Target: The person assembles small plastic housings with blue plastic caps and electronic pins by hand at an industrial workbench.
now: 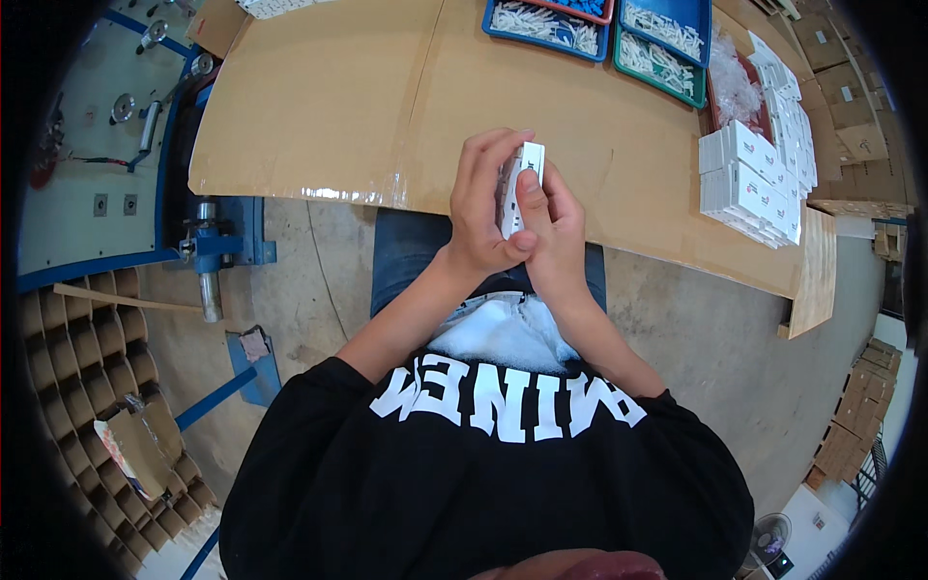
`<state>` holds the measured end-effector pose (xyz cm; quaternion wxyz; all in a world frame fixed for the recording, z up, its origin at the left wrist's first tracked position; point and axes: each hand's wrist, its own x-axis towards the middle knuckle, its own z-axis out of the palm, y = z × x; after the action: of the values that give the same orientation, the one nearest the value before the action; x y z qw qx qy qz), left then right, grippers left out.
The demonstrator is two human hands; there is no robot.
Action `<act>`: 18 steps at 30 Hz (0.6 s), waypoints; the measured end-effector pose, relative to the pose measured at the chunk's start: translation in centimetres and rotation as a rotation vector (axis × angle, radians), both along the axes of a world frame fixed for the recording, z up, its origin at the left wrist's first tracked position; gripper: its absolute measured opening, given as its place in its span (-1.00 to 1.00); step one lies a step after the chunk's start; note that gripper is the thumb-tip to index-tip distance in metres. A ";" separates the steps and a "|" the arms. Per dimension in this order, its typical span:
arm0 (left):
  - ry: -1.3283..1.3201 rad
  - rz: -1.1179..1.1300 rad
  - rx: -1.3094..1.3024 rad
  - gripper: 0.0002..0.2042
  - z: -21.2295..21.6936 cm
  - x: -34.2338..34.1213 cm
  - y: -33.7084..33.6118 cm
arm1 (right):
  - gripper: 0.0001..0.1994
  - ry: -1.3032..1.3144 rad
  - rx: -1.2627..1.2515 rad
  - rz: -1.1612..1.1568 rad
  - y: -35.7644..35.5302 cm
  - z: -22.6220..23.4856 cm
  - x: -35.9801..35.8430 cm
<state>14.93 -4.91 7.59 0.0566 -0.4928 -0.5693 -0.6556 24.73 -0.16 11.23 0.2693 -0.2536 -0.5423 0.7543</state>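
Note:
A small, narrow white box (533,155) with dark print on it stands on end between my two hands, just above the near edge of the table. My left hand (476,198) wraps its fingers round the left side and top of the box, its thumb crossing the lower end. From the right, my right hand (558,224) closes on the box, with the thumb laid along its front face. The fingers cover most of the box's sides, so how far it is closed is hidden.
Cardboard covers the table (319,116). At its far side stand a blue tray (546,43) and a green tray (659,85) of small white parts. Stacked white boxes (749,179) sit at the right edge, beside clear plastic bags (737,87). Blue machinery (217,237) stands left.

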 end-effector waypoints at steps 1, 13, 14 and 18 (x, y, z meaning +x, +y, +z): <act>-0.007 0.000 -0.003 -0.12 0.0 0.2 -0.1 | -0.53 -0.007 -0.003 0.000 -0.2 -0.1 0.2; -0.048 0.009 0.110 -0.33 0.1 0.8 -0.1 | -0.55 -0.058 0.216 -0.045 -1.3 0.6 1.4; -0.072 -0.007 0.121 -0.33 0.0 0.9 -0.1 | -0.54 -0.069 0.166 -0.052 -1.2 0.3 1.5; -0.074 0.034 0.121 -0.32 -0.1 1.1 0.0 | -0.50 -0.069 0.165 -0.038 -1.0 0.3 1.3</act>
<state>16.07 -4.89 7.48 0.0761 -0.4542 -0.5387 -0.7055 25.99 -1.16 11.49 0.2846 -0.2667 -0.6069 0.6925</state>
